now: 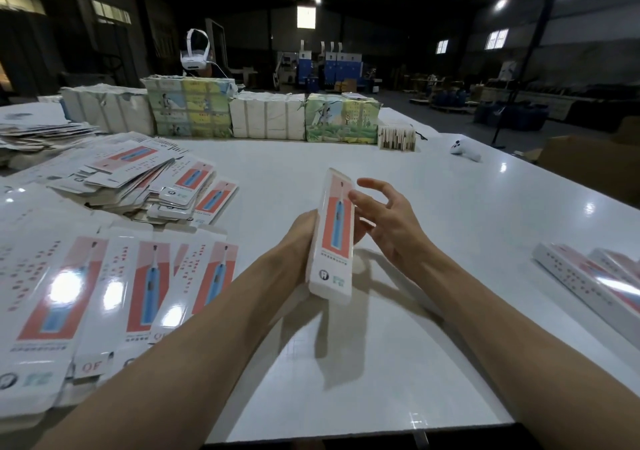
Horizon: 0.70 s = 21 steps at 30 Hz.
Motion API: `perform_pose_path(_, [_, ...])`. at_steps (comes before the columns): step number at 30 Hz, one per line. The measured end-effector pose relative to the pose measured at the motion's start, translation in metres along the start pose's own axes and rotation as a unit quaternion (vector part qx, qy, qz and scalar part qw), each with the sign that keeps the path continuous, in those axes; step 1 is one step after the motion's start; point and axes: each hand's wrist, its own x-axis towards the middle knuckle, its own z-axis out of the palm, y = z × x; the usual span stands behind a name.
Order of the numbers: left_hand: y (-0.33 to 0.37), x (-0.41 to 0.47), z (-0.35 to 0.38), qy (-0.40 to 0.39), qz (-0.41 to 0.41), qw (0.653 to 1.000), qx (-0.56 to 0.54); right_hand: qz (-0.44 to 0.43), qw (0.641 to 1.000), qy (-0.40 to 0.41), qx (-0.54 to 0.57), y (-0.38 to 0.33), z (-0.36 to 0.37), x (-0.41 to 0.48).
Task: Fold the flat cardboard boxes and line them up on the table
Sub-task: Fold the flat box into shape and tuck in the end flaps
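Since the toothbrush box [332, 231] already looks popped into shape, we'd say we're at the tail end of folding this one. Our left hand [299, 241] wraps round its left side and holds it tilted above the white table [398, 363], dead centre, printed face towards us. Our right hand [388, 221] sits just beside the right edge with fingers spread and loose. A fingertip or two might be brushing the cardboard, but we can't really tell. We also can't see whether the top flap is tucked in, since it's a bit blurry up there. Next move, as we reckon it: close any flap that's left, then carry the box over to 3 o'clock, where the finished boxes [585, 276] lie side by side, and set it square next to them. Loads of flat blanks [138, 290] wait at 9 o'clock, with a messier heap [138, 176] out at 10 o'clock.
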Motion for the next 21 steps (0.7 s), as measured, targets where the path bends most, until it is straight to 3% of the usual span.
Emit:
perform_pose_path(2, [0.000, 0.005, -0.002, 0.051, 0.045, 0.996, 0.058, -0.005, 1.000, 0.012, 0.008, -0.001, -0.003, 0.001])
perform_pose_path(4, [0.003, 0.008, -0.003, 0.101, 0.057, 0.992, 0.047, -0.011, 1.000, 0.016, -0.010, -0.001, -0.008, 0.003])
perform_pose_path(7, [-0.002, 0.012, 0.000, 0.039, 0.106, 0.992, 0.056, -0.023, 0.998, 0.013, -0.058, -0.002, -0.012, 0.002])
perform_pose_path(11, [-0.008, 0.015, 0.009, -0.073, 0.103, 0.990, 0.055, -0.038, 0.995, 0.013, -0.092, 0.002, -0.015, 0.002])
perform_pose_path(21, [-0.016, 0.015, 0.010, -0.021, 0.147, 0.983, 0.111, -0.085, 0.984, 0.012, -0.156, 0.005, -0.009, 0.001])
